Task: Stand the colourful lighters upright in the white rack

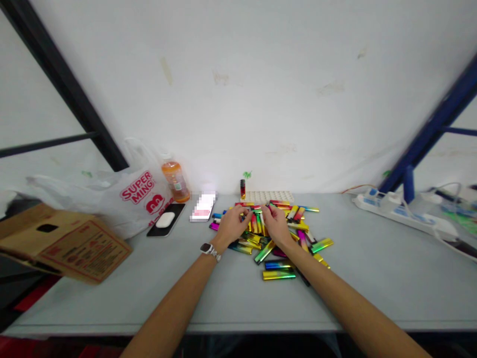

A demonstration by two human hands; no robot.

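- Across the space before us spreads the gray table (391, 283). We call its middle pile the clock's center, with the wall at twelve.
- Near nine o'clock we see a big white bag (112, 199), slumped by the wall, maybe put aside.
- Also at nine, closer to us, a brown box (78, 243) lies tilted.
- In the center we have many shiny lighters (257, 223), all jumbled. They may sit there because both hands reach them easily.
- At three o'clock lies a white power strip (406, 217) with plugs in it, perhaps kept back to leave room.
- Our left hand (233, 221) is over the pile at ten, and our right hand (278, 226) at one. The fingers of both are bent in close, maybe for small, careful work. We cannot tell what they grip.
- At ten we spot an orange bottle (175, 181).
- At twelve is a pale tray (267, 197) by the wall.
- At nine a dark phone (179, 213) lies flat; a lit phone (203, 209) is at ten.
- Our left wrist wears a watch (210, 251).
- A white case (165, 220) rests on the dark phone.
- At eleven one lighter (242, 189) stands upright.
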